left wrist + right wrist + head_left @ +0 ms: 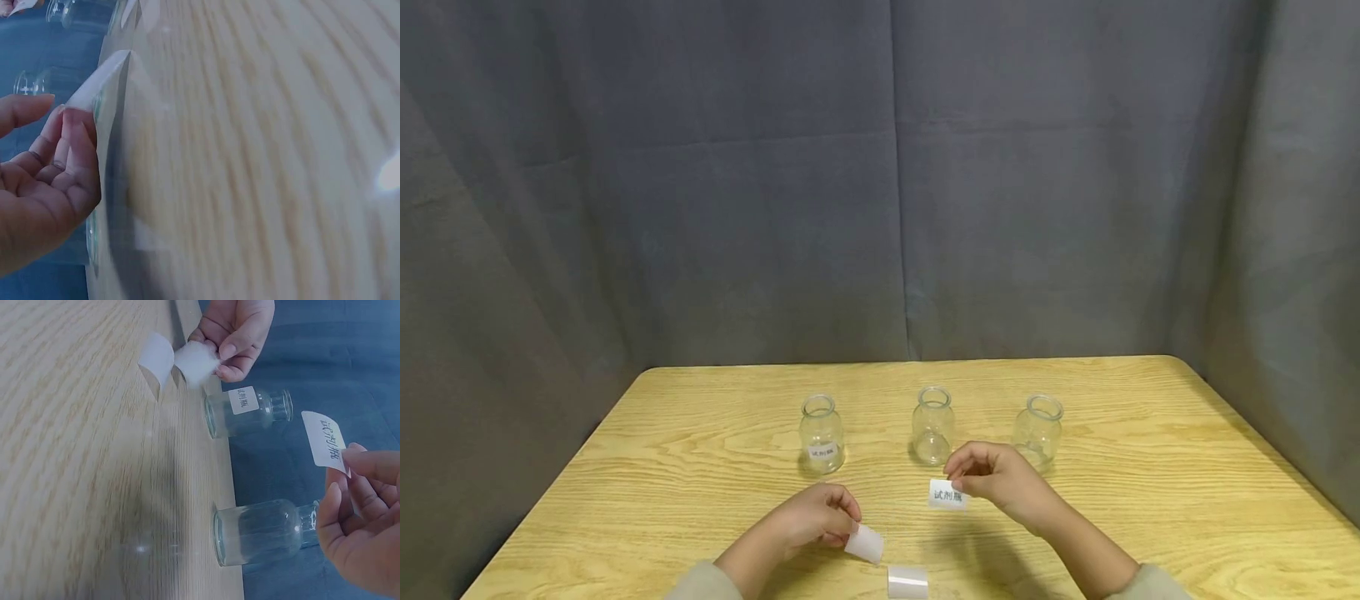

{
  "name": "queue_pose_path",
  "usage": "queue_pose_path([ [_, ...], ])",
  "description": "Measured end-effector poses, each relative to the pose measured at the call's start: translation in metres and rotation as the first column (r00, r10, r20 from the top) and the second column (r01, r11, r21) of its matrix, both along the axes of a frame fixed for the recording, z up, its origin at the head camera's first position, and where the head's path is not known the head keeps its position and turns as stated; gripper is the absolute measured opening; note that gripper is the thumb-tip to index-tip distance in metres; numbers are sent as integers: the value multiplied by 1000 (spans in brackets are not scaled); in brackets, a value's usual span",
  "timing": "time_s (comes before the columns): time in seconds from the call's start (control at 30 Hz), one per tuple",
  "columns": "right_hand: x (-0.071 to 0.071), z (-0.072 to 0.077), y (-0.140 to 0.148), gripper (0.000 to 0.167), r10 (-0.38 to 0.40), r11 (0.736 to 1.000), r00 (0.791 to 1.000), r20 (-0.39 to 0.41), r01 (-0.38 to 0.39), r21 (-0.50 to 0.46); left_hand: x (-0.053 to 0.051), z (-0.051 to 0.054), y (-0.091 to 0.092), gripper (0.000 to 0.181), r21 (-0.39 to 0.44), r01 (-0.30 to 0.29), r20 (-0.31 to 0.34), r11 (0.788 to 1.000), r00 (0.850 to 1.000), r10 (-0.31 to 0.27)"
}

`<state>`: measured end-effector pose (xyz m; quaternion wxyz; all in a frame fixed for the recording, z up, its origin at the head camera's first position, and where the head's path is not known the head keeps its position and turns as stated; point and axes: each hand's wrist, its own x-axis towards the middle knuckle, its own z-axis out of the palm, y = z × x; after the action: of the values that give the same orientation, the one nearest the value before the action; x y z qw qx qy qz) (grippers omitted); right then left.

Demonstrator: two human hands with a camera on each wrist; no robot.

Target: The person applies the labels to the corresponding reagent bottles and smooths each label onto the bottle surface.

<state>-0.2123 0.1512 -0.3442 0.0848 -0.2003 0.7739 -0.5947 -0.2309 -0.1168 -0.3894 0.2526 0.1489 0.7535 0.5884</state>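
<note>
My right hand [1003, 483] pinches a white label [947, 494] by its edge, with printed black characters on it. The left hand [816, 521] holds a small blank piece of white paper [864, 543] at its fingertips, low over the table. A second white piece of paper [907, 582] lies curled on the table near the front. Behind the left hand stands a glass jar [822, 429] that carries a printed label [823, 451]. Two more glass jars, the middle jar [932, 429] and the right jar [1036, 433], show no label; the right hand partly covers the right one.
The jars stand upright and lidless in a spaced row on the wooden table [700, 467]. A grey curtain [760, 208] hangs behind the table and along its sides.
</note>
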Motion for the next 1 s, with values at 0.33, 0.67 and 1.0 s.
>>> queue_pose_path([
  [0.33, -6, -4, -1, 14, -12, 1000, 1000, 8, 12, 8, -3, 3, -3, 18, -64, -33, -71, 997, 997, 28],
  [0.67, -12, -6, -4, 13, -32, 999, 999, 2, 32, 19, -8, 9, 6, 22, -55, -48, -137, 997, 990, 40],
  [1.0, -14, -15, -9, 16, -64, 998, 998, 23, 63, 20, -5, 11, 50, 25, 133, -2, -152, 991, 988, 22],
])
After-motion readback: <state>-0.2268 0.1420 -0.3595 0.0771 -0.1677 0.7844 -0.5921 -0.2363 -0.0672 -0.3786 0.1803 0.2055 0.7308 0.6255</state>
